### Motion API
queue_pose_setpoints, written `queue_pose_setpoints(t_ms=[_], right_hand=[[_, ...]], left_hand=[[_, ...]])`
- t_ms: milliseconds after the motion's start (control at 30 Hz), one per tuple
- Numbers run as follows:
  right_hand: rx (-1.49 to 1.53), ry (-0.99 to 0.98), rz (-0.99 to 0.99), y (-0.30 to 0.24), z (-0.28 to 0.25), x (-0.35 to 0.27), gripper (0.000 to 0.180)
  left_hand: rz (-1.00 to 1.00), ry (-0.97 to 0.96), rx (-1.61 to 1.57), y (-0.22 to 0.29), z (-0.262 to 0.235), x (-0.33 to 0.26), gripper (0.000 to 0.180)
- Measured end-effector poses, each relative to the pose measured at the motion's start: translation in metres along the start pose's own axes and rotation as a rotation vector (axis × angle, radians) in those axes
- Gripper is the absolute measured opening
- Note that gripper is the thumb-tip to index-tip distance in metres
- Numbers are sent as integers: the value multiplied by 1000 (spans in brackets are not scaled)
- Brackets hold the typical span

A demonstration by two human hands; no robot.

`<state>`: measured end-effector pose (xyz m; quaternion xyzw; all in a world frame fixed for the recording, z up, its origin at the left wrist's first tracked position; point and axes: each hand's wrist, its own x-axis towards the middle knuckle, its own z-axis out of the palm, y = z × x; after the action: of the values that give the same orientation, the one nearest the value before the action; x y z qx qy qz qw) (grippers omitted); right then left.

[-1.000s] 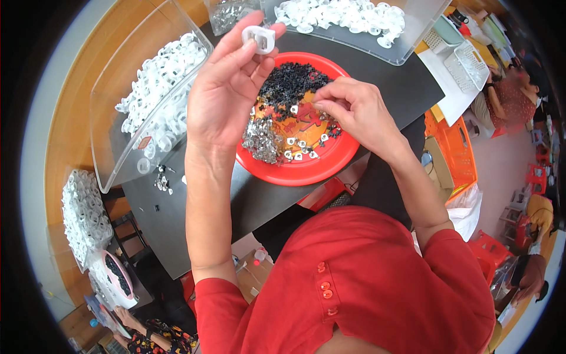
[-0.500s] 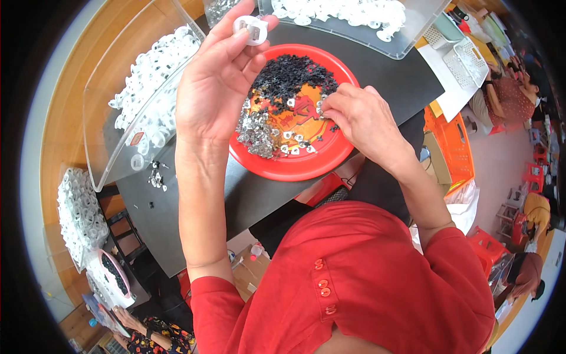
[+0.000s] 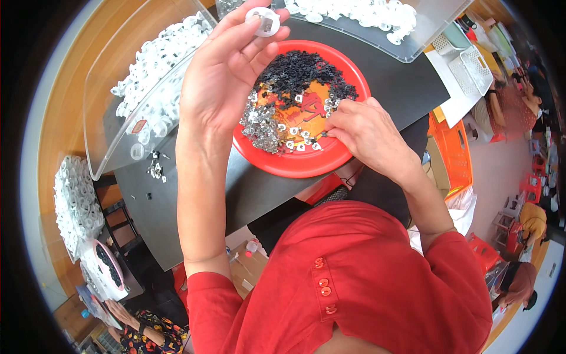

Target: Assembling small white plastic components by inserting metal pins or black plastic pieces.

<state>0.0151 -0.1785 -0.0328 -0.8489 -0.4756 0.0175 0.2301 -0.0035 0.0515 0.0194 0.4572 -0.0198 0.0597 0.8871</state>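
Raised over the tray's left side, my left hand point(image 3: 221, 76) is closed on a round white plastic part point(image 3: 268, 22) with a small metal strip at its centre. The part is pinched between thumb and fingers. My right hand point(image 3: 374, 133) is over the right side of a round red tray point(image 3: 289, 167), its fingertips pinched at a tiny dark piece near the tray floor. A heap of small black pieces point(image 3: 300, 74) fills the tray's far side. Shiny metal pieces point(image 3: 262, 130) are piled at its left, and several small white-and-metal bits point(image 3: 300, 134) lie loose in the middle.
A clear bin point(image 3: 94, 144) of white round parts stands at the left, another clear bin point(image 3: 407, 58) at the back. Loose bits point(image 3: 155, 168) lie on the dark table point(image 3: 200, 183). An orange crate point(image 3: 457, 156) is at right. Other people sit nearby.
My right hand has moved slightly toward me, its fingertips now by a tiny dark piece. The left hand still holds the white part. The whole view has shifted a little.
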Motion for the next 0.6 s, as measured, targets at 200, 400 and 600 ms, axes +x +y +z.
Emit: queue_pose_setpoints(t_ms=[200, 400, 600], right_hand=[[52, -73, -2, -7, -3, 2, 12], [75, -13, -4, -7, 2, 4, 10], [115, 76, 93, -6, 1, 5, 8]], left_hand=[[12, 113, -61, 3, 5, -1, 33], [3, 127, -48, 4, 9, -1, 30], [-20, 38, 186, -9, 6, 0, 27]])
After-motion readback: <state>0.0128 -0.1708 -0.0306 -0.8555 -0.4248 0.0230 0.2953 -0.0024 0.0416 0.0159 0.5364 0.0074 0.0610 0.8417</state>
